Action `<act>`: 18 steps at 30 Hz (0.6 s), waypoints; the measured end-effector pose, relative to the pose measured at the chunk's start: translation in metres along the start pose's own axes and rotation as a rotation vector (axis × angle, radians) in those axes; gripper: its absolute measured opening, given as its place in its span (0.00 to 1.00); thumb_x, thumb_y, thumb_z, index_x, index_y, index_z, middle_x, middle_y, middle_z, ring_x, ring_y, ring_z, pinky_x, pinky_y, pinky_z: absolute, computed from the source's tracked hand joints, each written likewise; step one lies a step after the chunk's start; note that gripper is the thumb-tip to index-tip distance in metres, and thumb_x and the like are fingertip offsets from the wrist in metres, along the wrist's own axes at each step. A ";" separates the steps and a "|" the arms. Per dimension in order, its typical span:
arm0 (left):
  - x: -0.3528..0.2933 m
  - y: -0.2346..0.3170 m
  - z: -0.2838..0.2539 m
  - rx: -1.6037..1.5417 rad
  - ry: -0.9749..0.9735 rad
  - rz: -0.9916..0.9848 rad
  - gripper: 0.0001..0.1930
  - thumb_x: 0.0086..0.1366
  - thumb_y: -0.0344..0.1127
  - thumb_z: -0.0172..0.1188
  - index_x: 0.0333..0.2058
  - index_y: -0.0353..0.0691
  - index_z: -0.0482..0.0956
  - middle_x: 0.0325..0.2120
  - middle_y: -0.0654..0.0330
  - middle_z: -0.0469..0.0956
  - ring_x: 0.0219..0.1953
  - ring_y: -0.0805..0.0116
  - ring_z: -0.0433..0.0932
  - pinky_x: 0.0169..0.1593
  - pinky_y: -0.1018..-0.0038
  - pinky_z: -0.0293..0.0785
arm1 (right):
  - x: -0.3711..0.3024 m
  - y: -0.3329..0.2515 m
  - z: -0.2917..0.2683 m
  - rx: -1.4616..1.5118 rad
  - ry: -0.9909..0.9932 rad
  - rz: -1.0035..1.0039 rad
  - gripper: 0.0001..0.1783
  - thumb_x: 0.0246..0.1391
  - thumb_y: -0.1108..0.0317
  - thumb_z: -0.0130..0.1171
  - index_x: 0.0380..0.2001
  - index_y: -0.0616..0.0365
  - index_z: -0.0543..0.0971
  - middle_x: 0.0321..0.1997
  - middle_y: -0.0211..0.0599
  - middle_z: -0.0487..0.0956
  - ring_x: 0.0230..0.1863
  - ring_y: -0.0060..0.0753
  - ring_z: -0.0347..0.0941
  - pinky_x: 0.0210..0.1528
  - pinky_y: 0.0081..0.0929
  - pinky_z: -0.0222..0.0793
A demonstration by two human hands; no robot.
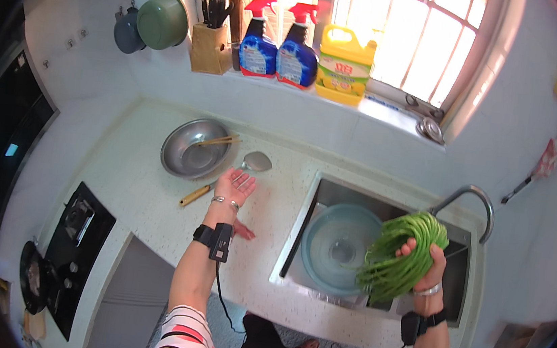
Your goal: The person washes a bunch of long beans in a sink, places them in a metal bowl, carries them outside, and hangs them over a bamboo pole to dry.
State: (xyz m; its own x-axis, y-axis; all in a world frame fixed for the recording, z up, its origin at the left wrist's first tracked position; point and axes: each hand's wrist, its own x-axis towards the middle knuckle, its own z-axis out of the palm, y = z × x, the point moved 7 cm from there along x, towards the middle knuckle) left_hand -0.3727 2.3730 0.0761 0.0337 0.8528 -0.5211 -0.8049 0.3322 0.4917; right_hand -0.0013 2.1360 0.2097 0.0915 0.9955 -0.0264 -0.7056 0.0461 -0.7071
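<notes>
My right hand (433, 266) is wrapped round a thick looped bundle of long green beans (395, 254), held up over the right part of the sink (294, 260). The beans' lower ends hang beside the rim of a pale blue basin (313, 235) that sits in the sink with water in it. My left hand (235, 186) is open, palm up, above the counter. Under it lies a metal spatula (258, 162) with a wooden handle, its middle hidden by the hand. A reddish shape (243, 230) shows beside my left wrist; I cannot make it out.
Behind my left hand stands a steel bowl (175, 153) with chopsticks (217, 140). A curved faucet (488, 213) rises at the sink's right. On the sill are a knife block (210, 50), two spray bottles (258, 53) and a yellow jug (344, 65). A stove (92, 236) is at left.
</notes>
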 end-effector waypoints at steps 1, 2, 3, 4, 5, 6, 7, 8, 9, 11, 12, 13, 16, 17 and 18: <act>0.026 0.006 0.003 -0.022 -0.019 -0.003 0.20 0.56 0.45 0.49 0.40 0.34 0.62 0.43 0.51 0.62 0.46 0.49 0.63 0.49 0.54 0.60 | 0.002 0.003 -0.001 -0.006 0.026 -0.010 0.24 0.41 0.56 0.52 0.39 0.63 0.68 0.30 0.35 0.73 0.33 0.33 0.69 0.42 0.33 0.65; 0.049 0.011 0.001 -0.040 -0.027 -0.004 0.20 0.56 0.45 0.49 0.40 0.34 0.62 0.43 0.51 0.62 0.46 0.49 0.63 0.49 0.54 0.60 | 0.005 0.009 -0.005 -0.005 0.048 -0.005 0.24 0.41 0.55 0.52 0.38 0.63 0.69 0.30 0.35 0.73 0.32 0.33 0.70 0.42 0.33 0.65; 0.075 0.013 0.003 -0.109 0.012 -0.008 0.23 0.57 0.46 0.49 0.43 0.34 0.59 0.47 0.50 0.59 0.50 0.49 0.60 0.51 0.54 0.58 | 0.007 0.007 -0.008 -0.005 0.061 -0.036 0.24 0.41 0.56 0.52 0.39 0.64 0.68 0.31 0.36 0.73 0.33 0.34 0.70 0.43 0.34 0.65; 0.099 0.016 -0.001 -0.179 0.065 -0.005 0.27 0.57 0.48 0.48 0.47 0.34 0.56 0.50 0.49 0.56 0.53 0.48 0.56 0.53 0.53 0.56 | 0.011 0.009 -0.009 0.001 0.068 -0.053 0.25 0.40 0.57 0.53 0.39 0.64 0.68 0.32 0.38 0.73 0.34 0.36 0.70 0.43 0.35 0.65; 0.122 0.013 -0.003 -0.228 0.019 -0.015 0.33 0.57 0.51 0.49 0.52 0.35 0.48 0.56 0.49 0.47 0.58 0.49 0.48 0.57 0.54 0.48 | 0.015 0.015 -0.007 -0.026 0.078 -0.040 0.25 0.40 0.57 0.53 0.39 0.64 0.68 0.32 0.38 0.73 0.34 0.36 0.70 0.43 0.35 0.65; 0.143 0.010 -0.007 -0.251 0.031 -0.032 0.33 0.57 0.51 0.49 0.52 0.35 0.48 0.56 0.49 0.47 0.58 0.49 0.48 0.57 0.54 0.48 | 0.020 0.015 -0.006 -0.044 0.118 -0.085 0.24 0.41 0.57 0.52 0.38 0.64 0.68 0.32 0.37 0.73 0.34 0.36 0.70 0.43 0.36 0.66; 0.161 0.005 -0.003 -0.322 0.023 -0.032 0.35 0.56 0.52 0.49 0.53 0.35 0.46 0.57 0.49 0.45 0.59 0.49 0.46 0.57 0.54 0.45 | 0.024 0.014 -0.006 -0.060 0.163 -0.132 0.23 0.41 0.57 0.52 0.38 0.64 0.68 0.32 0.36 0.73 0.33 0.35 0.70 0.43 0.36 0.66; 0.171 0.006 0.002 -0.383 0.016 -0.023 0.36 0.56 0.53 0.49 0.54 0.35 0.45 0.57 0.49 0.43 0.59 0.50 0.44 0.58 0.55 0.42 | 0.027 0.019 -0.007 -0.073 0.176 -0.122 0.23 0.41 0.57 0.52 0.38 0.64 0.68 0.32 0.36 0.73 0.33 0.35 0.70 0.43 0.36 0.66; 0.178 0.005 0.008 -0.399 0.000 -0.038 0.39 0.56 0.56 0.46 0.56 0.37 0.41 0.58 0.52 0.43 0.61 0.56 0.43 0.58 0.57 0.44 | 0.030 0.020 -0.010 -0.075 0.209 -0.135 0.22 0.42 0.57 0.52 0.37 0.63 0.69 0.31 0.36 0.73 0.33 0.34 0.70 0.43 0.36 0.65; 0.195 0.011 0.010 -0.481 -0.033 -0.020 0.36 0.57 0.55 0.45 0.55 0.37 0.45 0.57 0.54 0.48 0.60 0.58 0.45 0.58 0.58 0.45 | 0.036 0.026 -0.006 -0.094 0.273 -0.162 0.21 0.43 0.57 0.51 0.36 0.62 0.69 0.31 0.34 0.72 0.33 0.31 0.70 0.44 0.35 0.65; 0.202 0.016 0.012 -0.563 -0.077 0.011 0.33 0.58 0.55 0.44 0.54 0.37 0.50 0.55 0.55 0.53 0.59 0.60 0.47 0.58 0.58 0.47 | 0.041 0.030 -0.002 -0.101 0.289 -0.156 0.21 0.43 0.57 0.51 0.36 0.62 0.69 0.31 0.34 0.72 0.33 0.31 0.70 0.44 0.35 0.65; 0.205 0.014 0.015 -0.566 -0.065 -0.016 0.33 0.58 0.55 0.44 0.54 0.37 0.50 0.55 0.55 0.53 0.59 0.60 0.47 0.58 0.58 0.47 | 0.043 0.031 0.004 -0.108 0.282 -0.162 0.21 0.43 0.57 0.51 0.36 0.62 0.69 0.31 0.34 0.72 0.33 0.31 0.70 0.44 0.35 0.64; 0.214 0.021 0.025 -0.688 -0.098 -0.022 0.21 0.60 0.52 0.43 0.39 0.39 0.67 0.36 0.59 0.71 0.45 0.64 0.65 0.51 0.59 0.58 | 0.042 0.032 0.005 -0.150 0.294 -0.168 0.23 0.44 0.54 0.48 0.37 0.62 0.69 0.32 0.35 0.72 0.33 0.32 0.69 0.44 0.35 0.63; 0.218 0.025 0.025 -0.713 -0.119 -0.019 0.19 0.61 0.50 0.42 0.36 0.40 0.68 0.29 0.61 0.72 0.38 0.64 0.67 0.47 0.60 0.61 | 0.043 0.034 0.009 -0.148 0.281 -0.154 0.23 0.45 0.53 0.48 0.36 0.62 0.69 0.32 0.35 0.73 0.35 0.32 0.69 0.46 0.34 0.62; 0.224 0.023 0.023 -0.733 -0.133 -0.027 0.17 0.61 0.48 0.42 0.32 0.40 0.70 0.22 0.62 0.72 0.32 0.64 0.70 0.43 0.61 0.64 | 0.044 0.036 0.013 -0.146 0.282 -0.141 0.23 0.45 0.51 0.48 0.35 0.61 0.69 0.33 0.36 0.73 0.37 0.32 0.68 0.47 0.32 0.60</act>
State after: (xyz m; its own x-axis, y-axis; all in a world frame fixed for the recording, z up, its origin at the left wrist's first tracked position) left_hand -0.3698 2.5812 -0.0131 0.0928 0.9054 -0.4142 -0.9899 0.0393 -0.1359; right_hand -0.0321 2.1831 0.1925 0.3853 0.9172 -0.1011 -0.5662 0.1485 -0.8108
